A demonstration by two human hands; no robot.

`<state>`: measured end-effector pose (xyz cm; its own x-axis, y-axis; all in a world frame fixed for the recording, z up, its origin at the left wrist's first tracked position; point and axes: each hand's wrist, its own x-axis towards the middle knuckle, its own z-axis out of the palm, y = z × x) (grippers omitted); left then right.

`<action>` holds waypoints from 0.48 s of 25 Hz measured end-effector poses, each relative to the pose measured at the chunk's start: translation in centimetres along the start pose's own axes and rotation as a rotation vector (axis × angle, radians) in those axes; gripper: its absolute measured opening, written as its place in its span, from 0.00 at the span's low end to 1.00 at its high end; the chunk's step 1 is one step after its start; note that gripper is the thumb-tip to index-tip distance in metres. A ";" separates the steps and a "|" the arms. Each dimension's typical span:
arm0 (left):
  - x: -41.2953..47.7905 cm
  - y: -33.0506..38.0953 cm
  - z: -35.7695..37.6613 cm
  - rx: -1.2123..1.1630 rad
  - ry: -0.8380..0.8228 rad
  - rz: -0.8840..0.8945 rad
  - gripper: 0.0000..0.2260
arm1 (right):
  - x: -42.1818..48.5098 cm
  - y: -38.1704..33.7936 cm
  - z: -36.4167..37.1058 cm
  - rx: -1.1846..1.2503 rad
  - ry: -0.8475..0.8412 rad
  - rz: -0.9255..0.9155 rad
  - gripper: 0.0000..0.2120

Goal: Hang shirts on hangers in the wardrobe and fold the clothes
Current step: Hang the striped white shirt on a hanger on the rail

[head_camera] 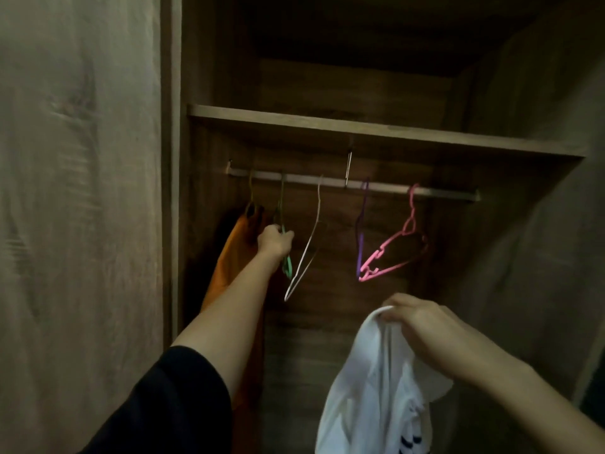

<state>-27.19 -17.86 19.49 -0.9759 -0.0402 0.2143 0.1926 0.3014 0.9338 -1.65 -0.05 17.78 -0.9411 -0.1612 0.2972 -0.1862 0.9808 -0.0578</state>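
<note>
– White shirt (370, 388), lower right, nearest the camera. Hangs in loose folds, some dark print (409, 440) at its bottom edge.
– Held how?
– Right hand (422, 326) grips it at the top, fingers curled over a bunch of the cloth; the rest drops straight down from that hand. It is in front of the open wardrobe, on no hanger.
– Other arm?
– Black sleeve (170, 404) at lower left, bare forearm reaching up and in. Left hand (273, 240) has its fingers wrapped round the green hanger (287, 267), below the hook.
– Is that hanger on the rail?
– Its hook looks to be over the rail (330, 183), but the light is dim. Just left of the hand, an orange garment (232, 257) hangs at the rail's left end.
– To the right?
– White hanger (307, 250) just beside the hand, bare and tilted. Past the metal bracket (349, 172), a purple hanger (360, 244) and a pink hanger (399, 244), bare, lower corners close together.
– Above?
– Wooden shelf (360, 131) over the rail; dark compartment over that. Wood-grain door panel (82, 191) fills the left.
</note>
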 end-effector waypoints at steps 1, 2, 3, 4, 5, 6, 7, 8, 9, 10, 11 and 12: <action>0.4 0.2 0.0 0.016 0.038 0.040 0.16 | -0.4 0.3 0.0 0.009 0.011 0.008 0.18; 0.6 0.4 0.0 0.017 0.063 0.087 0.14 | -0.6 0.6 0.1 0.011 0.021 0.012 0.18; 0.2 0.9 -0.2 0.031 0.073 0.101 0.13 | -0.9 0.9 0.1 -0.007 0.014 0.017 0.18; -0.1 1.2 -0.3 0.038 0.072 0.115 0.12 | -1.0 1.3 0.2 -0.033 0.006 0.025 0.19; -0.9 1.5 -0.7 0.069 0.086 0.101 0.11 | -1.2 1.4 0.2 -0.039 -0.003 0.042 0.19; -1.7 1.4 -1.2 0.114 0.098 0.083 0.12 | -1.3 1.6 0.4 -0.045 -0.006 0.051 0.19; -2.7 1.3 -2.0 0.199 0.125 0.078 0.13 | -1.3 1.7 0.5 -0.053 -0.004 0.053 0.19; -4.0 1.0 -2.8 0.289 0.157 0.078 0.15 | -1.3 2.0 0.8 -0.044 0.003 0.058 0.19; -5.3 0.6 -3.7 0.371 0.184 0.109 0.15 | -1.2 2.3 1.0 -0.032 0.008 0.067 0.20; -7.4 0.3 -5.0 0.433 0.202 0.145 0.15 | -1.2 2.6 1.2 -0.027 0.006 0.067 0.21; -9.9 -0.3 -6.5 0.475 0.209 0.172 0.14 | -1.1 2.8 1.4 -0.025 -0.001 0.061 0.22; -12.5 -1.0 -8.0 0.498 0.213 0.180 0.13 | -1.0 3.1 1.7 -0.022 -0.009 0.062 0.24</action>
<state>-14.39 -25.25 18.20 -0.8802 -0.1227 0.4584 0.2318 0.7318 0.6409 -1.71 2.96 15.69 -0.9530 -0.1013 0.2855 -0.1217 0.9911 -0.0543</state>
